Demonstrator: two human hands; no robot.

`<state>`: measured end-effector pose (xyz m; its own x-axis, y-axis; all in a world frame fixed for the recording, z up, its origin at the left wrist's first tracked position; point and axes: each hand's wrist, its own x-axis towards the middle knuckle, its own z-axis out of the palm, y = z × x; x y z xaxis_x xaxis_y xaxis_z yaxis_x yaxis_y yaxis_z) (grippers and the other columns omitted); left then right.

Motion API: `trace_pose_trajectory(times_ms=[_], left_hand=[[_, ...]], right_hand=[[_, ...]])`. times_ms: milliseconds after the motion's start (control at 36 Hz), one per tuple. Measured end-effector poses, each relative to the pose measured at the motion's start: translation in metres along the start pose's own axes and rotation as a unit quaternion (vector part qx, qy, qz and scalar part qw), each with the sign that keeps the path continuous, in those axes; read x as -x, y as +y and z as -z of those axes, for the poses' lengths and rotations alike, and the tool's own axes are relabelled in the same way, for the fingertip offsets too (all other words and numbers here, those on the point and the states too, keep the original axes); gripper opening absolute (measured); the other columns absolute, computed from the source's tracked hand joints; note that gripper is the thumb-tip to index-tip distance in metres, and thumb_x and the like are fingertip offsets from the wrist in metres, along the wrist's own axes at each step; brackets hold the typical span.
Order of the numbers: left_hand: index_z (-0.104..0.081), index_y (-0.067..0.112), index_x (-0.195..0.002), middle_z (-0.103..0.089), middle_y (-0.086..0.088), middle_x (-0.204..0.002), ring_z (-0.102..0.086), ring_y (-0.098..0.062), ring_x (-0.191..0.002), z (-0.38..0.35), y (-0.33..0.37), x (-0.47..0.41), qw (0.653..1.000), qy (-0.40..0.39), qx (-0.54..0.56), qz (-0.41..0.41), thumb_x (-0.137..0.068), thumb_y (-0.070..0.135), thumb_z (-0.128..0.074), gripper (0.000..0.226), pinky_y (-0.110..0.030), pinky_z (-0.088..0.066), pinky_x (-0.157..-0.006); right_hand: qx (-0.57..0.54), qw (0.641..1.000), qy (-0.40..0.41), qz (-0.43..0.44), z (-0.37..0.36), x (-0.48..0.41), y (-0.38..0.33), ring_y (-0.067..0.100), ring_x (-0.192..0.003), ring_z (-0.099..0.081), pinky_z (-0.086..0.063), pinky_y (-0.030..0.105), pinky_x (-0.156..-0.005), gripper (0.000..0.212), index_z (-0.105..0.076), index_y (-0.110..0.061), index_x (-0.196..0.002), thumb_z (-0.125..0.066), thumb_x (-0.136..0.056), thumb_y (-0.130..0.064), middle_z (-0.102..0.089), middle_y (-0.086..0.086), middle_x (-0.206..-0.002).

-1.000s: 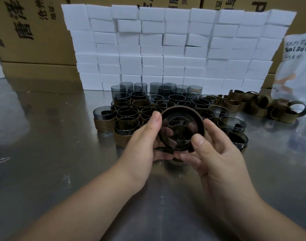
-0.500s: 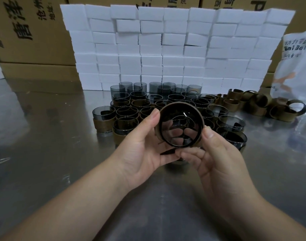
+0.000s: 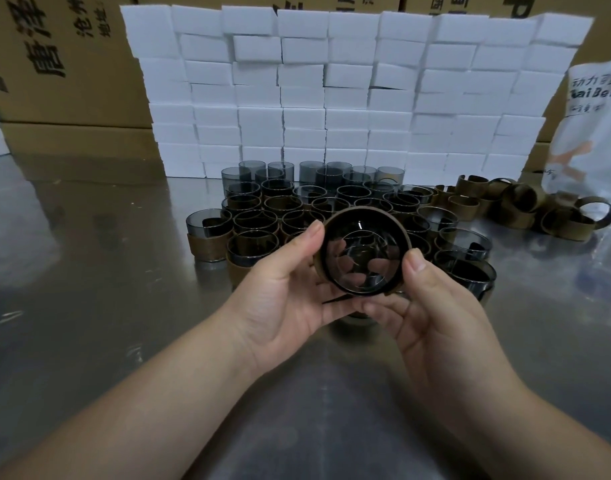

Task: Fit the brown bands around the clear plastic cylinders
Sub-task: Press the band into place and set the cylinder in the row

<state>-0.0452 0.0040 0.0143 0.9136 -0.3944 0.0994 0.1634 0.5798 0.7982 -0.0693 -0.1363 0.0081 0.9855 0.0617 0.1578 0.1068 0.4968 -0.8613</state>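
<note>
Clear plastic cylinder (image 3: 364, 256) held above steel table (image 3: 89, 306), mouth toward camera. Left hand (image 3: 280, 299) and right hand (image 3: 435, 317) both grasp it: thumbs on sides, fingers (image 3: 383, 308) curled beneath. Brown band (image 3: 320, 268) encircles it, apparent loose end at lower left. Advice: steady cylinder, press band flush, tuck end.

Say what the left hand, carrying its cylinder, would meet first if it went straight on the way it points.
Most likely the banded cylinders standing on the table just beyond the held cylinder. The left hand seems raised above the table, so it could pass over them; depth is unclear.
</note>
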Motion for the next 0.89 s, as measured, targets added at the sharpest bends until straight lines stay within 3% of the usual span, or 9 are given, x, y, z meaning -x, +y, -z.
trace_pose_trajectory(times_ms=[83,194,250,361,445,528,639,722,889], left_hand=[[-0.060,0.007,-0.098,-0.069,-0.010,-0.088,-0.066,-0.027,-0.084,-0.0005,-0.0003,-0.0003,1.000,0.010,0.006,0.001,-0.055,0.041,-0.070,0.056,-0.038,-0.056,-0.072],[-0.060,0.006,-0.104,-0.069,-0.013,-0.097,-0.065,-0.028,-0.089,0.0000,-0.0009,-0.0006,1.000,0.008,0.000,-0.002,-0.058,0.041,-0.068,0.058,-0.040,-0.055,-0.077],[-0.062,0.006,-0.103,-0.067,-0.016,-0.104,-0.062,-0.033,-0.096,0.0007,-0.0011,-0.0007,1.000,0.006,-0.007,0.000,-0.060,0.041,-0.068,0.056,-0.043,-0.052,-0.084],[-0.062,0.006,-0.108,-0.062,-0.022,-0.117,-0.059,-0.037,-0.105,-0.0005,-0.0004,-0.0004,1.000,0.003,-0.009,0.009,-0.062,0.040,-0.067,0.058,-0.040,-0.052,-0.084],[-0.061,0.005,-0.105,-0.064,-0.021,-0.111,-0.063,-0.031,-0.096,-0.0011,-0.0003,-0.0002,1.000,0.010,0.015,0.013,-0.059,0.037,-0.070,0.057,-0.036,-0.056,-0.076],[-0.059,0.002,-0.115,-0.056,-0.025,-0.123,-0.060,-0.030,-0.097,-0.0011,-0.0008,-0.0003,0.999,0.013,0.028,0.019,-0.059,0.036,-0.070,0.066,-0.035,-0.056,-0.074],[-0.070,0.005,-0.100,-0.065,-0.020,-0.105,-0.065,-0.026,-0.086,0.0000,0.0003,0.0012,0.999,-0.025,0.037,0.024,-0.063,0.034,-0.067,0.047,-0.033,-0.056,-0.069],[-0.063,0.002,-0.112,-0.051,-0.025,-0.122,-0.057,-0.031,-0.099,-0.0001,0.0004,0.0012,0.998,-0.029,0.039,0.031,-0.067,0.033,-0.065,0.054,-0.034,-0.056,-0.073],[-0.054,0.003,-0.120,-0.033,-0.015,-0.122,-0.061,-0.021,-0.080,-0.0002,0.0016,-0.0003,0.996,-0.060,0.059,0.040,-0.063,0.033,-0.066,0.065,-0.033,-0.053,-0.076]], right_hand=[[0.001,1.000,0.001,0.003,0.0000,-0.0002,-0.0003,0.015,-0.066,-0.067,-0.053,0.020,-0.057,0.084,-0.049,0.001,-0.131,-0.062,-0.059,-0.040,-0.072,0.011,-0.095],[0.002,1.000,-0.016,0.007,0.0007,0.0017,-0.0019,0.017,-0.067,-0.065,-0.054,0.021,-0.057,0.063,-0.059,-0.002,-0.118,-0.059,-0.065,-0.037,-0.072,0.013,-0.095],[0.008,1.000,-0.014,0.005,0.0006,0.0023,-0.0028,0.020,-0.070,-0.063,-0.053,0.021,-0.057,0.065,-0.058,-0.003,-0.119,-0.060,-0.064,-0.037,-0.070,0.017,-0.100],[0.007,1.000,-0.011,0.003,0.0002,0.0022,-0.0035,0.018,-0.067,-0.064,-0.053,0.022,-0.057,0.073,-0.054,-0.001,-0.125,-0.060,-0.062,-0.037,-0.070,0.017,-0.100],[0.007,1.000,-0.010,0.008,0.0003,0.0018,-0.0036,0.017,-0.064,-0.065,-0.054,0.022,-0.055,0.068,-0.056,0.000,-0.121,-0.059,-0.063,-0.036,-0.072,0.015,-0.093],[0.006,1.000,-0.012,0.009,0.0009,0.0013,-0.0035,0.016,-0.062,-0.065,-0.054,0.021,-0.054,0.065,-0.058,0.000,-0.118,-0.059,-0.064,-0.036,-0.072,0.014,-0.088],[-0.003,1.000,-0.015,0.009,0.0008,0.0007,-0.0033,0.017,-0.061,-0.065,-0.053,0.021,-0.053,0.063,-0.058,0.001,-0.118,-0.059,-0.065,-0.034,-0.071,0.015,-0.086],[-0.019,1.000,-0.016,0.003,0.0007,-0.0001,-0.0030,0.017,-0.060,-0.063,-0.052,0.020,-0.051,0.064,-0.057,0.001,-0.119,-0.059,-0.064,-0.033,-0.070,0.016,-0.084],[-0.037,0.999,-0.032,-0.020,0.0021,-0.0007,-0.0030,0.019,-0.069,-0.059,-0.052,0.020,-0.052,0.063,-0.057,-0.001,-0.122,-0.058,-0.067,-0.032,-0.065,0.022,-0.103]])
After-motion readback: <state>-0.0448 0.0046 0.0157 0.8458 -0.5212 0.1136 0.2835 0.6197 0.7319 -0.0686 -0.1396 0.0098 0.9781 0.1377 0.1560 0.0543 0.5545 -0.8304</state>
